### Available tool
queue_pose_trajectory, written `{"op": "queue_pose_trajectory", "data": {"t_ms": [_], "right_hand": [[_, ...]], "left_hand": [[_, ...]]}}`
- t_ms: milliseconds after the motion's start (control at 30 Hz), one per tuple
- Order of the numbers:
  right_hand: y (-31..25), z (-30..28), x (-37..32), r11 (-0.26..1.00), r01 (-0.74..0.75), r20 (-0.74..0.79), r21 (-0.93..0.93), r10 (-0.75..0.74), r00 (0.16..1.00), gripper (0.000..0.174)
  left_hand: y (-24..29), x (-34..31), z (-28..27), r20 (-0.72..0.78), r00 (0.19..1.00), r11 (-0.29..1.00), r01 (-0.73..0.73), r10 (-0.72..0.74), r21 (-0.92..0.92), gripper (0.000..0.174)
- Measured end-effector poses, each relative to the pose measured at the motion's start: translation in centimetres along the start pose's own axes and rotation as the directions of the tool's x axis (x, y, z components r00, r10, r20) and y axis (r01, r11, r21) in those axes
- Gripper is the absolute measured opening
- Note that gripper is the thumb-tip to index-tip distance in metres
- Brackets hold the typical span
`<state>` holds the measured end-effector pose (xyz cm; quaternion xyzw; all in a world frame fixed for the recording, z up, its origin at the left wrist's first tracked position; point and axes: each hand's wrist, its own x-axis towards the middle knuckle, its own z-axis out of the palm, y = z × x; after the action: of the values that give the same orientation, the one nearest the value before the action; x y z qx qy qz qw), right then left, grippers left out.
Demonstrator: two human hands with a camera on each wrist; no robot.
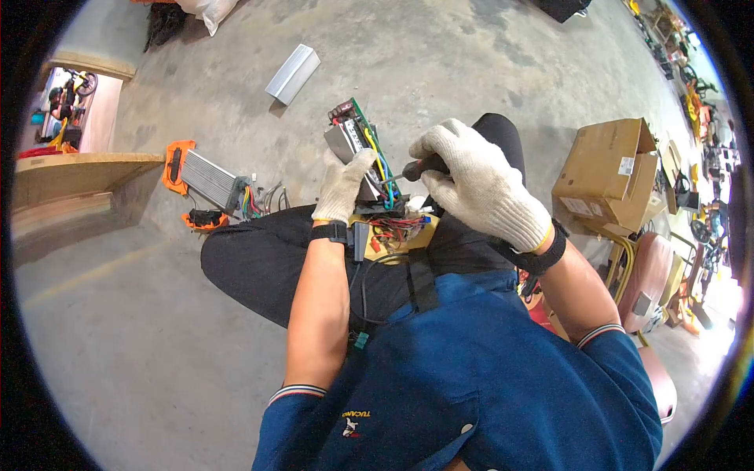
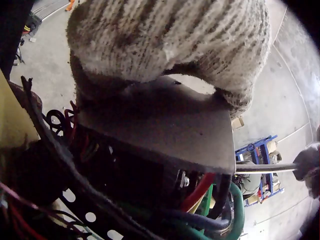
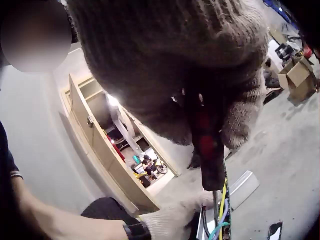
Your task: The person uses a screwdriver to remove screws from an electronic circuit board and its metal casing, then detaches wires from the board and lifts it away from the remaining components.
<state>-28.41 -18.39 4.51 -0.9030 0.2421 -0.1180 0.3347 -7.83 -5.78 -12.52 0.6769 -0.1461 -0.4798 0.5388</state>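
My left hand (image 1: 344, 187), in a white knit glove, grips an electronic unit with a green circuit board (image 1: 363, 122) and a flat metal plate (image 2: 165, 127). Yellow, blue and green wires (image 1: 379, 161) run along the board; red and black ones show in the left wrist view. The gloved right hand (image 1: 483, 184) holds a screwdriver (image 3: 209, 155) by its dark and red handle. Its shaft (image 2: 265, 168) reaches to the unit's edge, overlapping the plate's corner in the left wrist view. Where the tip meets the unit is hidden.
A bundle of thin wires (image 1: 400, 228) lies at the lap below the unit. An empty silver metal housing (image 1: 294, 74) is on the concrete floor ahead. To the left sits a finned metal box (image 1: 210, 180) with orange end pieces. A cardboard box (image 1: 605, 173) stands at the right.
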Motion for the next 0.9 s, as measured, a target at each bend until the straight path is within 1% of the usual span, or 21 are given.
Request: {"op": "queue_pose_trajectory", "data": {"t_ms": [133, 200, 233, 267, 300, 333, 400, 433, 467, 500, 533, 567, 600, 633, 667, 700, 733, 800, 833, 867, 900], "right_hand": [[-0.1, -0.1, 0.1, 1.000, -0.027, 0.023, 0.015, 0.026, 0.999, 0.028], [-0.4, -0.2, 0.0, 0.999, -0.001, 0.007, -0.035, 0.001, 1.000, 0.028], [-0.8, -0.3, 0.1, 0.999, -0.001, 0.007, -0.035, 0.001, 1.000, 0.028], [-1.6, -0.5, 0.2, 0.992, -0.119, 0.035, -0.045, 0.121, 0.992, 0.029], [-1.9, -0.6, 0.2, 0.970, -0.236, 0.062, -0.057, 0.239, 0.969, 0.030], [-1.4, -0.4, 0.2, 0.970, -0.236, 0.062, -0.057, 0.239, 0.969, 0.030], [0.2, 0.1, 0.1, 0.993, -0.071, 0.053, -0.097, 0.076, 0.996, 0.030], [0.4, 0.0, 0.1, 0.993, -0.069, 0.054, -0.096, 0.074, 0.996, 0.030], [0.5, -0.1, 0.1, 0.997, -0.004, 0.034, -0.079, 0.007, 0.999, 0.030], [0.6, -0.2, 0.0, 0.996, 0.060, 0.012, -0.064, -0.059, 0.998, 0.030], [0.5, -0.2, 0.0, 0.996, 0.057, 0.011, -0.065, -0.057, 0.998, 0.030], [0.2, -0.2, -0.1, 0.994, 0.064, -0.028, -0.092, -0.067, 0.997, 0.029], [-0.1, -0.1, -0.1, 0.990, 0.073, -0.067, -0.119, -0.081, 0.994, 0.027], [-0.4, -0.1, 0.1, 0.990, 0.074, -0.067, -0.119, -0.082, 0.994, 0.027], [-0.8, -0.2, 0.1, 0.993, -0.070, -0.002, -0.091, 0.070, 0.998, 0.028], [-0.9, -0.3, 0.2, 0.974, -0.215, 0.067, -0.073, 0.220, 0.973, 0.029], [-0.7, -0.3, 0.1, 0.974, -0.215, 0.067, -0.074, 0.220, 0.973, 0.029], [0.1, 0.0, 0.1, 0.998, -0.063, 0.039, 0.009, 0.063, 0.997, 0.030], [0.0, -0.1, 0.2, 0.998, -0.062, 0.041, 0.012, 0.061, 0.997, 0.030], [-0.2, -0.2, 0.2, 0.999, -0.024, 0.043, -0.037, 0.026, 0.999, 0.029], [-0.2, -0.4, 0.1, 0.996, 0.012, 0.046, -0.088, -0.008, 0.999, 0.029]], "left_hand": [[0.7, -0.5, 0.1, 0.014, 1.000, 1.000, 0.000, 0.000, -0.002, 0.054], [0.7, -0.5, 0.1, 0.022, 1.000, 1.000, -0.003, 0.003, 0.002, 0.055], [0.5, -0.4, 0.1, 0.028, 1.000, 0.999, -0.001, 0.000, 0.037, 0.058], [0.3, -0.4, 0.0, 0.034, 0.999, 0.997, 0.000, -0.003, 0.073, 0.063], [0.6, -0.5, 0.1, 0.035, 0.999, 0.997, 0.001, -0.003, 0.073, 0.063], [0.9, -0.6, 0.1, 0.035, 0.999, 0.999, -0.011, 0.010, 0.047, 0.059], [0.8, -0.5, 0.2, 0.032, 0.999, 0.999, -0.024, 0.024, 0.022, 0.056], [0.5, -0.4, 0.4, -0.006, 0.999, 0.999, -0.031, 0.031, 0.006, 0.055], [0.2, -0.3, 0.4, -0.043, 0.998, 0.999, -0.038, 0.037, -0.010, 0.055], [0.4, -0.4, 0.4, -0.042, 0.998, 0.999, -0.037, 0.036, -0.010, 0.055], [0.8, -0.6, 0.4, -0.024, 1.000, 1.000, -0.009, 0.009, 0.009, 0.057], [1.1, -0.7, 0.3, -0.006, 1.000, 0.999, 0.018, -0.018, 0.028, 0.058], [0.9, -0.6, 0.2, -0.006, 1.000, 0.999, 0.018, -0.018, 0.028, 0.058], [0.8, -0.4, 0.0, 0.028, 1.000, 1.000, 0.002, -0.003, 0.029, 0.059], [0.6, -0.3, -0.1, 0.063, 0.998, 1.000, -0.012, 0.010, 0.029, 0.060], [0.8, -0.5, -0.1, 0.063, 0.998, 0.999, -0.012, 0.010, 0.029, 0.060], [1.0, -0.7, 0.0, 0.055, 0.998, 0.999, -0.010, 0.007, 0.044, 0.058], [1.2, -0.8, 0.2, 0.044, 0.999, 0.998, -0.008, 0.005, 0.058, 0.057], [1.1, -1.0, 0.3, 0.011, 1.000, 0.995, -0.012, 0.011, 0.098, 0.058], [1.1, -1.0, 0.4, -0.019, 1.000, 0.990, -0.017, 0.019, 0.139, 0.062], [1.2, -1.1, 0.4, -0.017, 1.000, 0.990, -0.016, 0.019, 0.139, 0.062]]}}
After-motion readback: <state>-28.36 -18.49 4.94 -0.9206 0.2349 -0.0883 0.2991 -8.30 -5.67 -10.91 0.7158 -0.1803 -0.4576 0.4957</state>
